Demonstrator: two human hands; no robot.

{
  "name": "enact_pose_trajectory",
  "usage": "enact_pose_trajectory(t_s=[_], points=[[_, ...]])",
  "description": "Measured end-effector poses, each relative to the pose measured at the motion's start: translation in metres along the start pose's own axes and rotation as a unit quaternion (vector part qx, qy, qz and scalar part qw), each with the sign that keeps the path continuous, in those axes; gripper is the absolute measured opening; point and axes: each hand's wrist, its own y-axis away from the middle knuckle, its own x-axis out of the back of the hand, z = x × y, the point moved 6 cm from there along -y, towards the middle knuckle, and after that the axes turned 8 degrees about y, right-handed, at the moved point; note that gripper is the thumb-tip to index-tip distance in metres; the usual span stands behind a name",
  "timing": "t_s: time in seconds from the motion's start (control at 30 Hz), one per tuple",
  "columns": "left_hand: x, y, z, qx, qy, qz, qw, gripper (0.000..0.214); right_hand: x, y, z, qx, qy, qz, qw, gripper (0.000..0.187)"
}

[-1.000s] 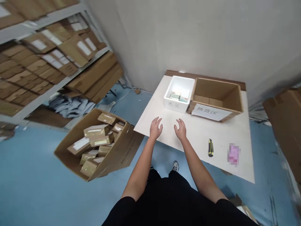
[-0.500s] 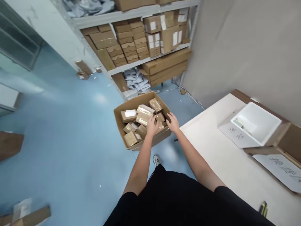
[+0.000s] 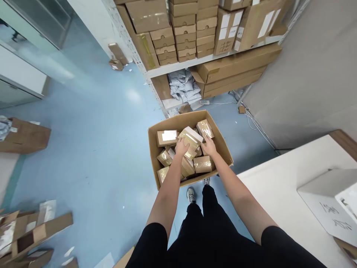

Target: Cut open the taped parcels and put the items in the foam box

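Note:
A large open carton (image 3: 154,156) stands below me, with several small taped cardboard boxes in it. My left hand (image 3: 182,146) grips the left side of a taped cardboard box (image 3: 192,137), which lies tilted on top of the others. At that box's right end is my right hand (image 3: 209,146), its fingers closed against the edge. Around them lie a box with a white label (image 3: 169,137), a box in the far right corner (image 3: 205,128) and another near the front wall (image 3: 202,164). My forearms cover part of the carton's front.
Ahead rises a metal shelf (image 3: 184,63) stacked with cardboard boxes and grey bags (image 3: 184,85). A white table (image 3: 279,186) with a white box (image 3: 331,201) is at right. Cables (image 3: 253,123) run along the wall; cardboard scraps (image 3: 41,230) litter the floor at lower left.
My hands have come down into the carton, onto a taped box that now sits turned and shifted right. My view has moved closer to the carton and shelf.

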Motion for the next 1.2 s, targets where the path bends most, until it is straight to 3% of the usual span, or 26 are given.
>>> enact_pose_trajectory(t_s=[0.2,0.3,0.37,0.47,0.53,0.63,0.8,0.87,1.0,1.1,1.2], points=[[-0.041,-0.104,-0.033,0.066,-0.045,-0.009,0.997,0.063,-0.067,-0.045,0.044,0.015,-0.013,-0.077,0.997,0.063],[-0.051,-0.134,-0.053,0.131,-0.083,-0.013,0.988,0.071,-0.088,-0.055,0.073,0.0,-0.055,-0.085,0.995,0.062],[-0.052,-0.136,-0.066,0.174,-0.071,-0.018,0.982,0.072,-0.098,-0.056,0.091,-0.032,-0.099,-0.075,0.992,0.063],[-0.043,-0.119,-0.077,0.198,-0.031,0.006,0.98,0.07,-0.121,-0.049,0.11,-0.142,-0.179,-0.09,0.969,0.07],[-0.034,-0.101,-0.077,0.191,-0.018,0.031,0.981,0.068,-0.139,-0.043,0.107,-0.201,-0.243,-0.119,0.942,0.073],[-0.021,-0.075,-0.073,0.184,-0.008,0.044,0.982,0.07,-0.152,-0.038,0.084,-0.218,-0.316,-0.106,0.917,0.073],[0.019,-0.038,-0.057,0.151,0.047,0.105,0.982,0.066,-0.13,-0.03,0.037,-0.181,-0.358,-0.039,0.915,0.072],[0.038,-0.024,-0.045,0.12,0.069,0.126,0.982,0.063,-0.112,-0.023,0.021,-0.167,-0.371,-0.008,0.913,0.073],[0.067,0.002,-0.01,0.066,0.103,0.135,0.983,0.059,-0.061,0.006,-0.002,-0.183,-0.377,0.112,0.901,0.076],[0.073,0.017,0.029,-0.007,0.147,0.123,0.981,0.056,-0.016,0.035,-0.013,-0.182,-0.386,0.18,0.886,0.068],[0.063,0.032,0.072,-0.066,0.181,0.097,0.976,0.052,0.031,0.067,-0.013,-0.176,-0.401,0.223,0.871,0.058]])
